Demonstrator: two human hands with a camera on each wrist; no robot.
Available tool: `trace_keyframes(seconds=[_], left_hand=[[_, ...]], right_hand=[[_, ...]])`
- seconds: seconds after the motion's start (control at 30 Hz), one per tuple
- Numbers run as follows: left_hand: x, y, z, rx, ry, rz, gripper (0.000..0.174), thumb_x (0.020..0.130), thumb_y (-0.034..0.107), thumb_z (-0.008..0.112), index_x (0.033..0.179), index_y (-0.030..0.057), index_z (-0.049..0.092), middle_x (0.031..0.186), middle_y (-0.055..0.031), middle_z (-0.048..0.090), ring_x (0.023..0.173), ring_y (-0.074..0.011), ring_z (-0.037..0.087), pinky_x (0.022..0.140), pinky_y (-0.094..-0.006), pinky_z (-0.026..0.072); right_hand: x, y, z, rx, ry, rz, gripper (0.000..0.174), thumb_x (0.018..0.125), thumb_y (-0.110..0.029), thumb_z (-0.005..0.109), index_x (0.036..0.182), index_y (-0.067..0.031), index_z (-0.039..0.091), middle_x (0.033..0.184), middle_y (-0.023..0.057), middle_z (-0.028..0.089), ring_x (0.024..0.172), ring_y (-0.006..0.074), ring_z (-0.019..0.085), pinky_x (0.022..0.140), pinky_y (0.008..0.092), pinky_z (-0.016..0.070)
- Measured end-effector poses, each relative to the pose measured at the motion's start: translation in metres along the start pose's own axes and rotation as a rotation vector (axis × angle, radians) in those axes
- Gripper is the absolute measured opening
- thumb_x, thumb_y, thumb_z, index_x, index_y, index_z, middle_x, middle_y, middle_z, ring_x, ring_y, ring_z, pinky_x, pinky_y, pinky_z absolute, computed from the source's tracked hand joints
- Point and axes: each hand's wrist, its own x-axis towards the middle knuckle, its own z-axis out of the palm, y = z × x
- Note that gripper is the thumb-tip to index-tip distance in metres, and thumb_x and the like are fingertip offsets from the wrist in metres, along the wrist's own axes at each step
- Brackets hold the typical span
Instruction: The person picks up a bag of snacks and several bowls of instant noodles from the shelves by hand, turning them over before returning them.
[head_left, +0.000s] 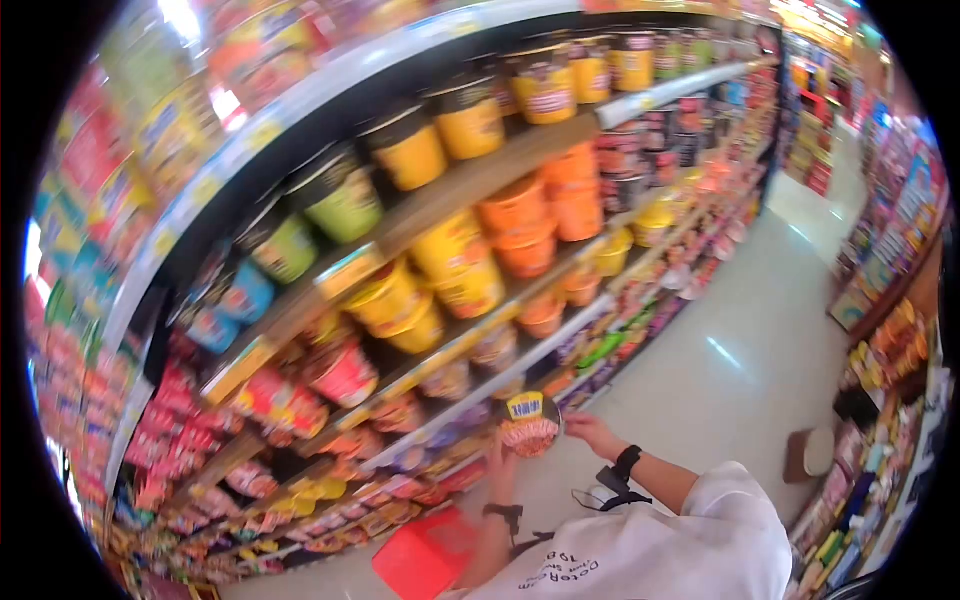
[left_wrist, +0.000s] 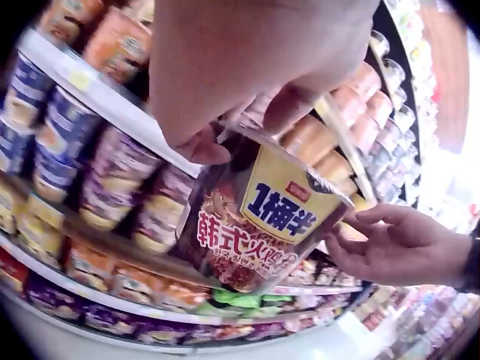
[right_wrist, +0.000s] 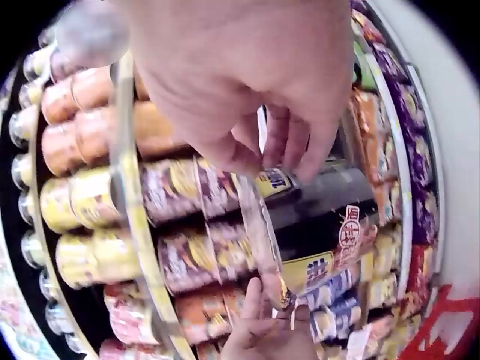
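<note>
A dark instant noodle tub point(head_left: 530, 424) is held between both hands in front of the body, its printed lid facing up toward the head camera. In the left wrist view the lid of the noodle tub point(left_wrist: 251, 217) shows yellow, red and blue lettering. My left hand point(head_left: 502, 464) grips one side of the rim, thumb and fingers around the edge. On the opposite side, my right hand point(head_left: 596, 437) pinches the rim with curled fingers. The black side wall of the tub point(right_wrist: 322, 225) shows in the right wrist view, below the right hand point(right_wrist: 255, 90).
A long shelf point(head_left: 470, 180) of noodle tubs and packets curves along the left. At the left forearm is a red basket point(head_left: 425, 555). The pale floor point(head_left: 735, 320) runs down the aisle, with more goods point(head_left: 895, 240) and a brown stool point(head_left: 808, 456) on the right.
</note>
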Motion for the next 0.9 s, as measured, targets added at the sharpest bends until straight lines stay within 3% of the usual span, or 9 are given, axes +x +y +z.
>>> trace_keyframes(seconds=[0.07,0.13,0.2,0.3,0.4,0.53,0.63,0.77,0.9], left_hand=[[0.03,0.031,0.063,-0.154,-0.198,0.035,0.079,0.077,-0.005,0.061,0.15,0.0128,0.035,0.137,-0.0197,0.039,0.13,-0.0312,0.041,0.097,-0.036,0.0467],[0.046,0.052,0.133,-0.013,-0.248,0.189,0.083,0.073,-0.01,0.062,0.149,0.0126,0.036,0.139,-0.0181,0.035,0.128,-0.0295,0.042,0.09,-0.0325,0.0486],[0.061,0.07,0.196,0.009,-0.314,0.285,0.084,0.071,-0.01,0.064,0.148,0.0122,0.037,0.141,-0.0155,0.03,0.124,-0.0297,0.043,0.085,-0.0312,0.0492],[0.078,0.157,0.253,-0.008,-0.459,0.383,0.084,0.072,-0.008,0.065,0.148,0.0121,0.036,0.142,-0.0167,0.029,0.127,-0.031,0.041,0.086,-0.032,0.0489],[0.1,0.21,0.314,0.03,-0.491,0.521,0.084,0.072,-0.003,0.069,0.147,0.0126,0.034,0.143,-0.0195,0.027,0.13,-0.0357,0.037,0.098,-0.0393,0.0436],[0.135,0.274,0.404,-0.013,-0.482,0.684,0.082,0.074,0.004,0.072,0.146,0.0121,0.035,0.147,-0.0225,0.023,0.136,-0.0422,0.027,0.108,-0.0482,0.0333],[0.174,0.317,0.459,-0.064,-0.475,0.823,0.082,0.075,0.006,0.071,0.147,0.0121,0.033,0.15,-0.0243,0.02,0.138,-0.044,0.025,0.11,-0.0521,0.0276],[0.251,0.389,0.528,-0.118,-0.433,0.969,0.083,0.076,0.006,0.069,0.149,0.0112,0.03,0.153,-0.0252,0.02,0.139,-0.0454,0.024,0.112,-0.0552,0.0218],[0.309,0.462,0.579,-0.123,-0.278,1.154,0.084,0.077,0.005,0.068,0.15,0.0065,0.025,0.153,-0.0259,0.022,0.139,-0.0456,0.024,0.112,-0.0551,0.0214]], right_hand=[[-0.019,-0.039,-0.045,-0.19,0.19,-0.183,0.056,0.085,-0.007,0.065,0.138,-0.001,0.049,0.134,0.011,0.049,0.124,0.0226,0.05,0.101,0.0331,0.045],[-0.033,-0.066,-0.095,-0.355,0.293,-0.299,0.07,0.081,-0.003,0.067,0.146,-0.0058,0.04,0.145,0.0108,0.035,0.13,0.0234,0.042,0.101,0.0349,0.0446],[-0.047,-0.084,-0.133,-0.272,0.424,-0.364,0.079,0.08,-0.005,0.071,0.149,-0.0074,0.033,0.145,0.0114,0.034,0.13,0.0245,0.042,0.101,0.0365,0.0446],[-0.078,-0.124,-0.167,-0.434,0.643,-0.384,0.095,0.077,-0.011,0.078,0.153,-0.0101,0.022,0.145,0.0124,0.031,0.131,0.0256,0.04,0.103,0.0385,0.0439],[-0.094,-0.161,-0.213,-0.62,0.817,-0.381,0.105,0.073,-0.017,0.084,0.154,-0.0112,0.018,0.144,0.0135,0.031,0.131,0.0261,0.04,0.105,0.0393,0.0427],[-0.08,-0.211,-0.287,-0.6,0.971,-0.628,0.112,0.069,-0.016,0.087,0.154,-0.007,0.014,0.144,0.0142,0.028,0.133,0.0271,0.039,0.106,0.0413,0.0429],[-0.054,-0.267,-0.345,-0.376,0.911,-0.843,0.115,0.07,-0.011,0.086,0.154,-0.0066,0.008,0.142,0.014,0.032,0.132,0.0262,0.04,0.107,0.042,0.0423],[-0.033,-0.383,-0.378,-0.144,0.763,-0.835,0.109,0.077,-0.009,0.08,0.153,-0.0055,0.002,0.146,0.0149,0.034,0.134,0.0263,0.039,0.108,0.041,0.0402],[0.001,-0.465,-0.439,-0.275,0.734,-1.007,0.106,0.079,-0.01,0.078,0.154,-0.0069,0.003,0.148,0.0149,0.032,0.134,0.0258,0.039,0.11,0.0397,0.0377]])
